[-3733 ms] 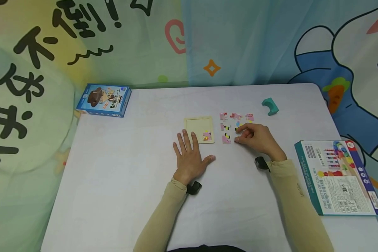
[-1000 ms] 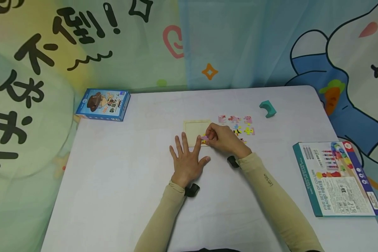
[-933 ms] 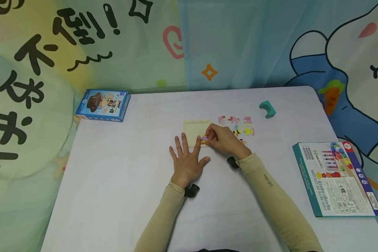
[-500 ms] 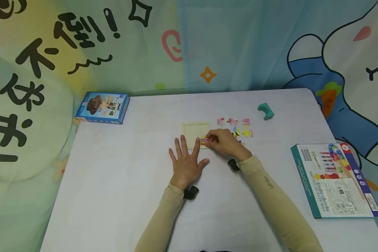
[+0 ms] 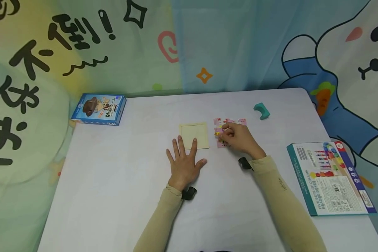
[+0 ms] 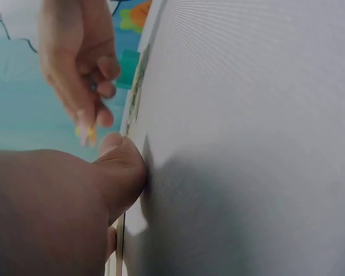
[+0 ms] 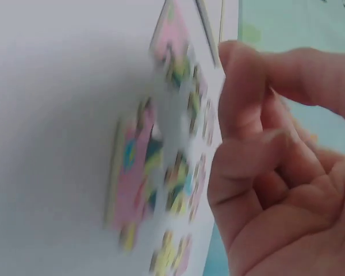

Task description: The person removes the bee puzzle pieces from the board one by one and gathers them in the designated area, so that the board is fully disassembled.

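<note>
My left hand (image 5: 183, 169) lies flat with fingers spread, its fingertips over the near left edge of a square pale wooden puzzle tray (image 5: 207, 137). The tray's bare bottom shows. To the right of it, my right hand (image 5: 239, 138) pinches a small pink and yellow puzzle piece (image 6: 85, 133) between thumb and fingers, over the loose pieces. Several other pink puzzle pieces (image 5: 242, 121) lie in rows on the table, partly hidden by that hand. The right wrist view shows them blurred, with one pink piece (image 7: 129, 178) nearest the camera.
A green arch-shaped block (image 5: 262, 111) lies beyond the pieces, to the right. At the back left is a blue box (image 5: 99, 109), and a large flat box (image 5: 330, 178) lies at the right edge of the white table (image 5: 129, 182). A printed curtain hangs behind.
The right hand took the puzzle piece out of the tray's near right corner and moved right with it, over the loose pieces. The left hand has stayed at the tray; the head view shifted slightly.
</note>
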The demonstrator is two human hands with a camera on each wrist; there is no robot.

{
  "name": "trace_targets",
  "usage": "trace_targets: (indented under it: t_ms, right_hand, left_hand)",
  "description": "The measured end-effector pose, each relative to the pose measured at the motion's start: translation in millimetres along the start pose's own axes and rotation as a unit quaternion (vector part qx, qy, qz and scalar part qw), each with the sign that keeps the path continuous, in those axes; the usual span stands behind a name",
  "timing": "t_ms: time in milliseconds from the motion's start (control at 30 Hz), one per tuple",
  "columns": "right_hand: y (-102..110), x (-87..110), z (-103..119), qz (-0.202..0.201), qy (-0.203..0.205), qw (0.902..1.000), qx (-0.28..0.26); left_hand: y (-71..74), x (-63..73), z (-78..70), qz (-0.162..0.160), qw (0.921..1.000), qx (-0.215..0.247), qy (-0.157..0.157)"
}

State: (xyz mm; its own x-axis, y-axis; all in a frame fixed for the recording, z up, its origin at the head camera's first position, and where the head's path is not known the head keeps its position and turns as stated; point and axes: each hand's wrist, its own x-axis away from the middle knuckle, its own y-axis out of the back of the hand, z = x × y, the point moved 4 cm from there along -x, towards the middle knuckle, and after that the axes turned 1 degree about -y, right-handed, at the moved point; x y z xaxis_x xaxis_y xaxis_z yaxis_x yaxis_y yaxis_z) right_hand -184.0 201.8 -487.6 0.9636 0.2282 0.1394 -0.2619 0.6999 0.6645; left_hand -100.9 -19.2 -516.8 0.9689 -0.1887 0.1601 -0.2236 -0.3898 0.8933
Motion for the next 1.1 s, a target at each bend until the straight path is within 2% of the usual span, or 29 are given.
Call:
trace_targets:
  t_ms: [233, 533, 833, 1100]
  right_hand:
    - [25, 10.6, -29, -0.049, -0.034, 0.9978, -0.028]
    - [55, 33.2, -52, -0.073, -0.048, 0.9961, -0.002]
    - [65, 51.0, -71, -0.064, -0.061, 0.9960, -0.001]
    - [62, 60.4, -81, -0.040, -0.102, 0.9937, 0.024]
  left_hand:
    - [0.3, -0.1, 1.4, 0.001, 1.0000, 0.006, -0.002]
    - [2.8, 1.4, 2.3, 0.001, 1.0000, -0.008, -0.001]
    - [1.0, -0.6, 1.9, 0.002, 1.0000, 0.005, -0.001]
    - [-0.4, -0.6, -1.0, 0.011, 0.9999, 0.000, 0.004]
